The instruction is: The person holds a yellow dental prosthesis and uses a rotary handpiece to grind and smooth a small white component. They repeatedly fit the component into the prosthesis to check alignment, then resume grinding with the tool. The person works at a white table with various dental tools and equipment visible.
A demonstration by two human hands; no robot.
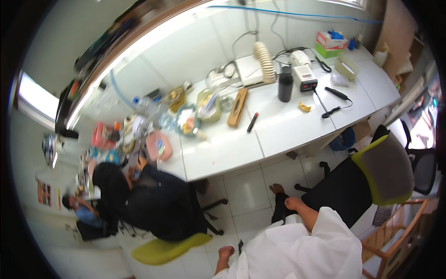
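Note:
My left hand (226, 252) hangs low at the bottom of the view, fingers curled in, and no object shows in it. My right hand (292, 203) is a loose fist in front of my dark trousers, near the seat of a black office chair (332, 186); nothing shows in it either. Both hands are away from the white-tiled workbench (218, 160). On the bench lie a red-and-black marker (252, 122), a wooden block (237, 108) and a small yellow piece (304, 107). A black bottle (285, 84) stands behind them.
A white control unit (304, 78) and black corded handpiece (337, 93) sit on the bench's right, beside a ribbed hose (264, 63). Tubs and a pink tray (158, 145) crowd the left. A person in black (153, 200) sits there. Below stand a blue bin (343, 138) and wooden rack (395, 228).

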